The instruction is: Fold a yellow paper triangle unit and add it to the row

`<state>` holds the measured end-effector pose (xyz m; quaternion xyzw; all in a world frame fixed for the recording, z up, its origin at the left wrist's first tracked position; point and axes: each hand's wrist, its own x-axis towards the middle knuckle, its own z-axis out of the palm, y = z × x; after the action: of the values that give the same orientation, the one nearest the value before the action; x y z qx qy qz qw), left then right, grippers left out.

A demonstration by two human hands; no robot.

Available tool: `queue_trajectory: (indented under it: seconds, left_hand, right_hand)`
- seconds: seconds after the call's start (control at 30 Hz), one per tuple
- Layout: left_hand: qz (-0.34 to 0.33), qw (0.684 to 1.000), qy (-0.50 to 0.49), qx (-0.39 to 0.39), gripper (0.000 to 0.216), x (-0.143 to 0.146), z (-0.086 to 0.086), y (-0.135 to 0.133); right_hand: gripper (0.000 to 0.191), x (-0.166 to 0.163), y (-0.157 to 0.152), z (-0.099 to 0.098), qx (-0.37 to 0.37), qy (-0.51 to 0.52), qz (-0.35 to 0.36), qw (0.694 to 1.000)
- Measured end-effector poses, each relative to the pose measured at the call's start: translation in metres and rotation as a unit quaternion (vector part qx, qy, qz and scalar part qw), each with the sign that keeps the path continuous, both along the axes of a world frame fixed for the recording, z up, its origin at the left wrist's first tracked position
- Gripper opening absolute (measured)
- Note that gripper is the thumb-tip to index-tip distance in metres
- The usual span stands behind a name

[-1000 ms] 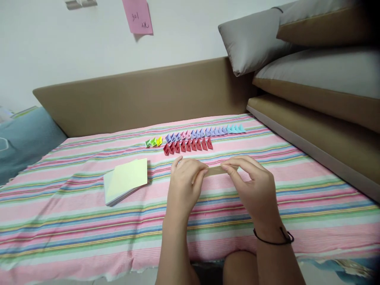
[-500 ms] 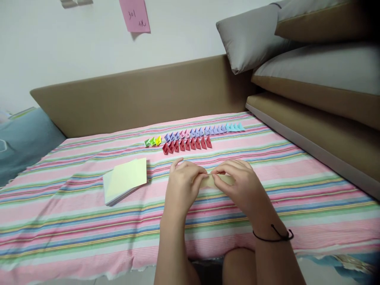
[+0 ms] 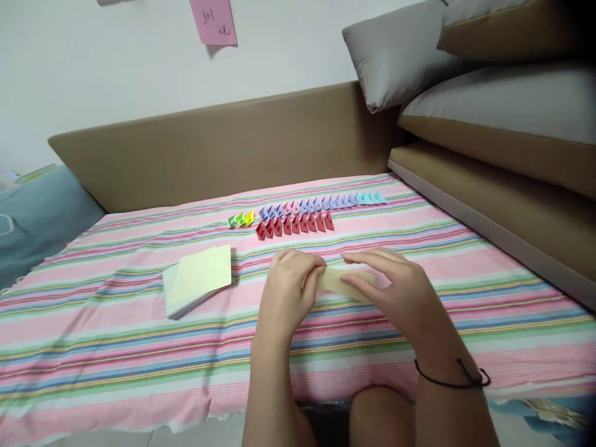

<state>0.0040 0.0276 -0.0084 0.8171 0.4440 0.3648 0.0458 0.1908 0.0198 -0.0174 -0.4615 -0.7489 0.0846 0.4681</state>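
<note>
My left hand (image 3: 291,288) pinches the left end of a folded pale yellow paper strip (image 3: 336,282) between thumb and fingers. The strip is held above the striped cloth. At its right part is my right hand (image 3: 391,279), with thumb and index finger parted; the thumb lies in front of the strip and hides some of it. Beyond the hands stand small folded paper boats: a row of dark red boats (image 3: 295,225), a longer row of purple, pink and blue boats (image 3: 316,204), and three green and yellow boats (image 3: 241,220).
A stack of pale yellow and white paper sheets (image 3: 200,277) lies left of my hands on the striped cloth (image 3: 116,335). A brown backrest (image 3: 223,152) runs along the back. Grey and brown cushions (image 3: 503,105) are piled at the right, and a blue cushion (image 3: 41,223) sits far left.
My right thumb and index finger have parted, and the right hand has shifted right along the strip. More of the paper shows now. My left hand keeps its pinch in nearly the same place.
</note>
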Motion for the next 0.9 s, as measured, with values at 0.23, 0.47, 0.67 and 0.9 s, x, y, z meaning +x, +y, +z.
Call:
queue_trajectory:
  seconds: [0.23,0.47,0.67,0.9]
  left_hand:
    - [-0.012,1.0,0.019,0.002,0.01,0.008,0.001,0.0]
    - [0.067,0.995,0.028,0.065,0.014,-0.013,0.001,0.001]
    - [0.266,0.947,-0.026,0.177,0.011,-0.041,-0.004,0.003]
    - [0.046,0.993,-0.024,0.103,0.015,-0.001,0.003,-0.001]
  right_hand:
    - [0.012,-0.017,0.004,-0.005,0.008,-0.04,-0.017,0.999]
    - [0.012,-0.003,-0.001,-0.001,0.034,-0.003,-0.04,0.999]
    - [0.009,0.017,-0.005,-0.002,0.013,0.059,-0.122,0.991]
    - [0.011,-0.008,-0.001,0.0,0.004,0.006,-0.033,0.999]
